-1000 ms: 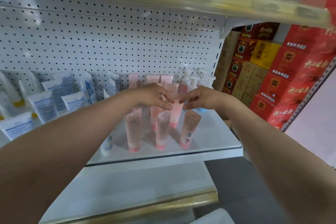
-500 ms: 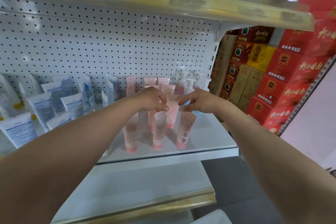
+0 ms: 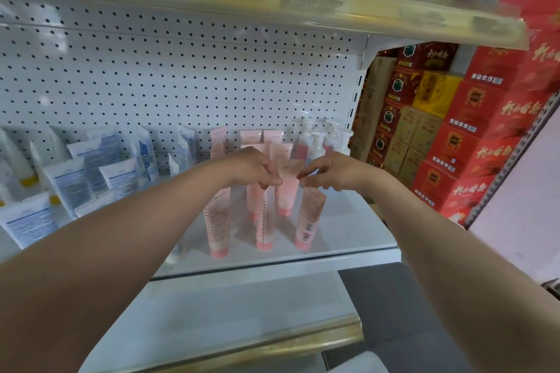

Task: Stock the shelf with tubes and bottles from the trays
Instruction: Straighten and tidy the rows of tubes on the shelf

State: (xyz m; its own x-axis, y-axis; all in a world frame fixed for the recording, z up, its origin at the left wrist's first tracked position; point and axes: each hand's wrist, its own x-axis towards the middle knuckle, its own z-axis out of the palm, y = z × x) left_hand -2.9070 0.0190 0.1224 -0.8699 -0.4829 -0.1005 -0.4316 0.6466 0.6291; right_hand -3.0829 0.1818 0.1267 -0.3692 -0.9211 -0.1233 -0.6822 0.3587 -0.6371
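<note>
Reaching over the shelf in the head view, I pinch one pink tube between both hands: my left hand nips its left edge, my right hand its right edge. It stands cap down in the second row, with another pink tube just beside it behind my left fingers. Three pink tubes stand in the front row, and about five more show behind, partly hidden by my hands. Pump bottles cluster at the back right; I count about four, but they blur together. White and blue tubes crowd the left, roughly ten, some cut off at the frame edge. Red cartons are stacked to the right of the shelf.
</note>
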